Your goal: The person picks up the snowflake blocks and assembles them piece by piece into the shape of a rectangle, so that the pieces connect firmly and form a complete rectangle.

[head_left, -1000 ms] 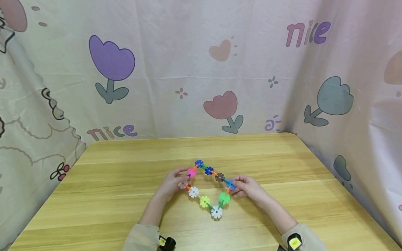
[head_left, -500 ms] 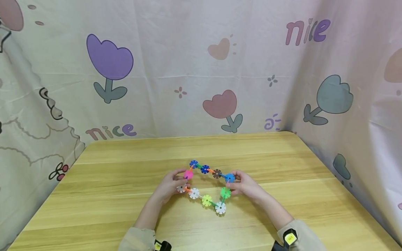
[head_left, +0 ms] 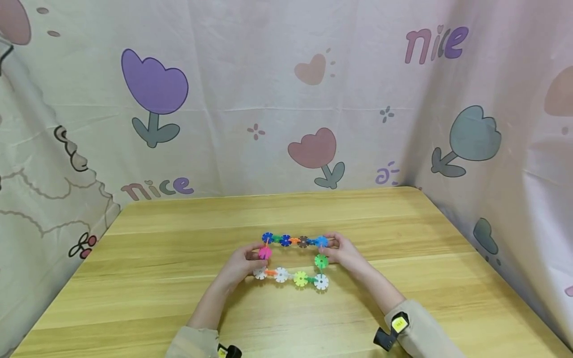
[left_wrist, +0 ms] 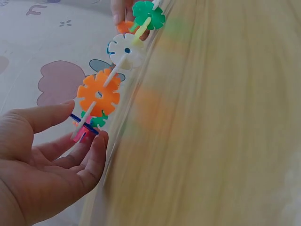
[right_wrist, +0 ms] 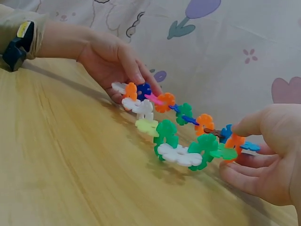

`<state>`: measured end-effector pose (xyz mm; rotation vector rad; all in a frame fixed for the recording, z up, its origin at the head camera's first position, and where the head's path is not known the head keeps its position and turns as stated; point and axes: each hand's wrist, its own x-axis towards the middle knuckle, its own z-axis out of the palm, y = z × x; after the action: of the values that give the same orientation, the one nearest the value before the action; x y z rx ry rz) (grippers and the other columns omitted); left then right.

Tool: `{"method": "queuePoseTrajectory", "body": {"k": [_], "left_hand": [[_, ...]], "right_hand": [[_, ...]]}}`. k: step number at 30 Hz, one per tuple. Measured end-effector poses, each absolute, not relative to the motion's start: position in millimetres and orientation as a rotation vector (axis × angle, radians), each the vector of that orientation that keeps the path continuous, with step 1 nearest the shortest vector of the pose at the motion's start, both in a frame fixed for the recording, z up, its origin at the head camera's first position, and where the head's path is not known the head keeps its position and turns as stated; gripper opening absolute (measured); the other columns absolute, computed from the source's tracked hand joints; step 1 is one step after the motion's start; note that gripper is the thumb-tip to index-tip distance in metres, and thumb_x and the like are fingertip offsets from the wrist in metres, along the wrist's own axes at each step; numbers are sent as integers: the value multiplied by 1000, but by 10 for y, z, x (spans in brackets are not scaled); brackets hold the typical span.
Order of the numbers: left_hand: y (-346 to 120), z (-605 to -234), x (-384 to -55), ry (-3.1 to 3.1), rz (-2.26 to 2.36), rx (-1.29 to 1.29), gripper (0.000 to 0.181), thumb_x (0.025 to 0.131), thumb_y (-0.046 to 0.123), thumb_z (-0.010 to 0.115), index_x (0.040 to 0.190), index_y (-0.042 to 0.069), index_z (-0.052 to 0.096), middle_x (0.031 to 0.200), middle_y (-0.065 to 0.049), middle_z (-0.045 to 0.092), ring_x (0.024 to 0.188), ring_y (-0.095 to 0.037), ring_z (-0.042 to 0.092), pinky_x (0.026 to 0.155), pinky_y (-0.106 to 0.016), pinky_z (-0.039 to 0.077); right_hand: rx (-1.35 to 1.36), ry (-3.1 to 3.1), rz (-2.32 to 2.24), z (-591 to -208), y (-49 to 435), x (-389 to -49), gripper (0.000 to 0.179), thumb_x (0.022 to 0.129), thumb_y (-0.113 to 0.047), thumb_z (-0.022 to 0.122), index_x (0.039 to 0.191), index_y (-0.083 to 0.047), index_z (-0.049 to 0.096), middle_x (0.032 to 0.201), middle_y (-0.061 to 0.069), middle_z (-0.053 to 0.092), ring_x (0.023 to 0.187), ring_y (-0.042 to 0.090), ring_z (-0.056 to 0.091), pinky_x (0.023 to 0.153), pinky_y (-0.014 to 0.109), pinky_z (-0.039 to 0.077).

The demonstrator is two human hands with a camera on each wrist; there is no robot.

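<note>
A closed loop of interlocking snowflake discs in many colours is held just above the wooden table, forming a rough rectangle. My left hand pinches its left side by a dark blue disc, beside the pink disc and a white one. At the far right corner, my right hand grips the loop around an orange disc, near the light blue disc. White, yellow and green discs run along the near side. Fingers partly cover the gripped pieces.
The wooden table spreads out around both hands. A printed cloth hangs behind it and along the sides. Each sleeve carries a black wrist camera, such as the right one.
The loop has gone from a slanted diamond to a squarer rectangle. My right hand has moved away from me and slightly left; my left hand has shifted only a little. Both keep their hold.
</note>
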<state>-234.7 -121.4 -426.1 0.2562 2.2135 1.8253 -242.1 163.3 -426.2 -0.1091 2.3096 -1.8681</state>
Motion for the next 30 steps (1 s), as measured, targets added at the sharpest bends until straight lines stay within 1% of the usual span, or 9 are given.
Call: {"method": "queuePoseTrajectory", "body": {"k": [4, 8, 12, 18, 20, 25, 27, 30], "left_hand": [[-1216, -4277, -2346, 2233, 1815, 264, 53, 83, 2, 65, 131, -7, 44, 103, -17, 58, 85, -22, 57, 68, -31, 50], [-1218, -4282, -2343, 2262, 1802, 245, 56, 80, 0, 66, 131, -7, 44, 104, -17, 57, 86, -23, 57, 69, -32, 50], [-1221, -4277, -2341, 2297, 1776, 254, 57, 78, -1, 67, 130, -8, 44, 106, -18, 57, 90, -24, 56, 71, -33, 51], [-1225, -4279, -2348, 2295, 1764, 298, 56, 80, 0, 66, 128, -14, 42, 109, -21, 58, 89, -24, 59, 72, -34, 52], [-1224, -4276, -2345, 2295, 1765, 280, 54, 80, 1, 66, 127, -14, 43, 109, -20, 58, 89, -24, 59, 72, -34, 52], [-1216, -4263, -2325, 2329, 1750, 190, 50, 79, 1, 69, 124, -12, 49, 107, -18, 59, 89, -24, 57, 69, -35, 51], [-1215, -4257, -2320, 2347, 1735, 153, 50, 79, 1, 70, 123, -11, 50, 106, -17, 59, 89, -24, 56, 68, -35, 51], [-1211, -4251, -2318, 2345, 1723, 120, 50, 79, 1, 70, 124, -11, 50, 106, -17, 59, 86, -23, 56, 66, -35, 51]], "right_hand": [[-135, 2382, -1814, -4303, 1624, -2472, 58, 82, -6, 67, 131, 8, 40, 108, 18, 53, 90, 23, 56, 75, 34, 52], [-170, 2458, -1742, -4340, 1596, -2504, 65, 79, -5, 70, 134, 8, 38, 111, 18, 53, 98, 27, 55, 81, 35, 50], [-171, 2479, -1724, -4355, 1576, -2536, 66, 79, -3, 69, 136, 7, 37, 111, 17, 52, 99, 29, 56, 83, 38, 49], [-177, 2494, -1701, -4317, 1568, -2547, 63, 80, -3, 68, 135, 7, 39, 108, 15, 54, 97, 25, 54, 80, 35, 49], [-174, 2491, -1701, -4314, 1562, -2562, 63, 80, -3, 68, 135, 7, 39, 106, 14, 55, 96, 24, 54, 80, 34, 48], [-151, 2496, -1704, -4331, 1551, -2601, 64, 78, -2, 69, 134, 7, 40, 102, 12, 58, 90, 21, 56, 73, 31, 49], [-146, 2493, -1704, -4339, 1550, -2613, 62, 79, -1, 69, 133, 8, 40, 100, 12, 59, 86, 20, 57, 69, 30, 49], [-152, 2507, -1681, -4337, 1547, -2621, 59, 80, -1, 68, 132, 9, 42, 100, 12, 60, 85, 19, 57, 66, 30, 49]]}}
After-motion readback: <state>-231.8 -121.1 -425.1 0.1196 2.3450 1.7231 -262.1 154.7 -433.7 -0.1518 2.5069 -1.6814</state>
